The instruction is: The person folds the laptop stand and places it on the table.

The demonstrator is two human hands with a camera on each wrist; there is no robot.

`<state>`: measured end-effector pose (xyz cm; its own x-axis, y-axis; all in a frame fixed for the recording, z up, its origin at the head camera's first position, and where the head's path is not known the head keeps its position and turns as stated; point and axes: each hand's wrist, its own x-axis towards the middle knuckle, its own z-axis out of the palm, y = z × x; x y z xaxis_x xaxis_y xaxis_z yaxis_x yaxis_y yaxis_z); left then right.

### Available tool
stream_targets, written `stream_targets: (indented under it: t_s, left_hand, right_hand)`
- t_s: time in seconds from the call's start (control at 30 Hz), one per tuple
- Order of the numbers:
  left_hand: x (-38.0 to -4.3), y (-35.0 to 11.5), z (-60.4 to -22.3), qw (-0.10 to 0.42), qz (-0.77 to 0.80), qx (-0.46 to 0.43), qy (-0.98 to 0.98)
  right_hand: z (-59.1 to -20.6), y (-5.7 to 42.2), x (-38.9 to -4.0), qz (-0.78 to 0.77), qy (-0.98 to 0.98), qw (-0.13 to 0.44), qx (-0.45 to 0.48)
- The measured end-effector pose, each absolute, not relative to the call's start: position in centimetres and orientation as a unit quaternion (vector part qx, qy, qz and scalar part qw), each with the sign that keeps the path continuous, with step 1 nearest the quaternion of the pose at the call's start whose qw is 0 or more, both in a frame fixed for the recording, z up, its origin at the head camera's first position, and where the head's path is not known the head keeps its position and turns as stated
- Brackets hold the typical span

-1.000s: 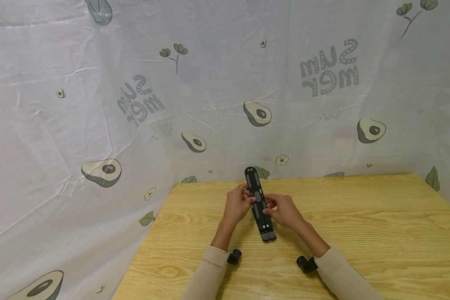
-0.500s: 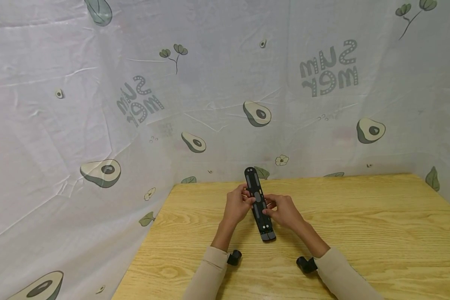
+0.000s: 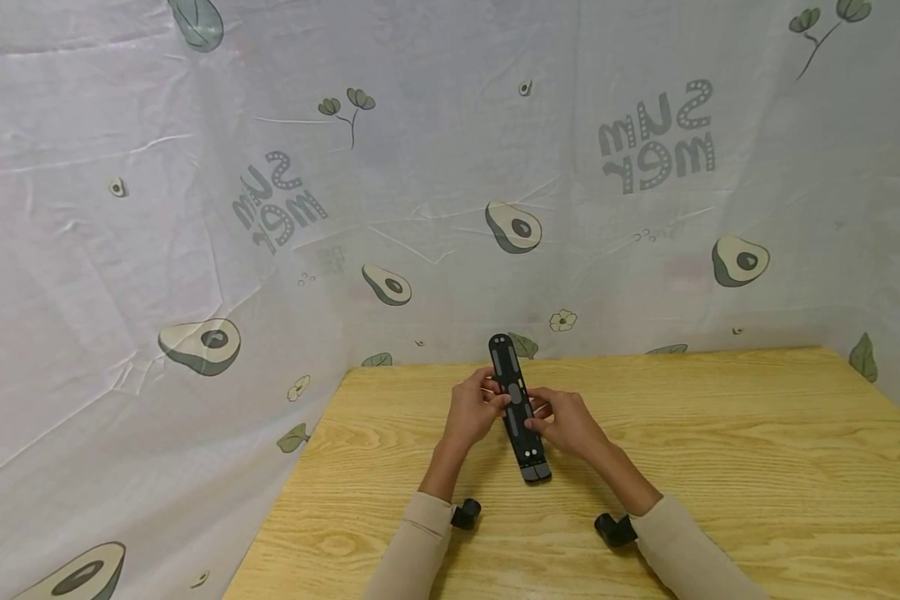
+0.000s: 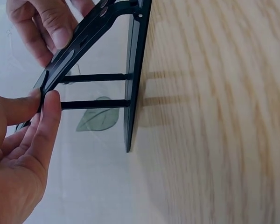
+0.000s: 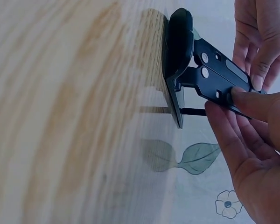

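Note:
A black folding laptop stand with grey pads stands on the table, long and narrow, pointing away from me. My left hand pinches the left edge of its upper plate between thumb and fingers. On the right edge, slightly nearer to me, my right hand pinches the same plate. In the left wrist view the raised plate slopes up from the base, with thin support struts between them. The right wrist view shows the hinge end, its rivets and an upturned front lip.
The wood-grain table extends to both sides of the stand. Behind it hangs a pale sheet printed with avocados and leaves. A black wrist camera sits at the left cuff, another wrist camera at the right.
Almost nothing differs. Both hands keep their hold on the laptop stand in the same place, and the view has shifted very slightly.

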<state>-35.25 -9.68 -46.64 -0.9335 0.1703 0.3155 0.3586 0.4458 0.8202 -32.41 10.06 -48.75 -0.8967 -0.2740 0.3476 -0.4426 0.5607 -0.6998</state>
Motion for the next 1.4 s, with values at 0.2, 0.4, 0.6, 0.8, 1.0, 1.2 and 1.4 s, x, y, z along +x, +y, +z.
stream_targets:
  t_s: [0.2, 0.4, 0.6, 0.8, 1.0, 1.2, 1.4]
  left_hand:
    - [-35.7, -9.9, -46.8, 0.076, -0.524, -0.158, -0.833]
    - [-35.8, -9.9, -46.3, 0.071, -0.537, -0.163, -0.825]
    - [-36.1, -10.2, -45.8, 0.078, -0.544, -0.173, -0.817]
    - [-36.5, -11.5, -46.0, 0.072, -0.529, -0.18, -0.826]
    - [-38.0, -12.8, -44.2, 0.044, -0.474, -0.237, -0.847]
    - [-39.3, -13.0, -42.6, -0.005, -0.478, -0.25, -0.842]
    - [-39.8, -12.5, -42.5, -0.035, -0.501, -0.226, -0.835]
  right_hand:
    - [-48.7, 10.3, -32.1, 0.428, -0.878, 0.069, 0.203]
    - [-48.5, 10.6, -31.7, 0.414, -0.888, 0.039, 0.198]
    - [-48.3, 11.1, -31.2, 0.394, -0.893, 0.013, 0.217]
    - [-48.8, 10.9, -29.8, 0.427, -0.876, -0.031, 0.222]
    - [-49.3, 11.5, -29.4, 0.424, -0.877, -0.032, 0.221]
    - [-48.4, 12.2, -29.8, 0.426, -0.874, -0.058, 0.228]
    - [-47.7, 12.2, -29.7, 0.423, -0.872, -0.072, 0.233]
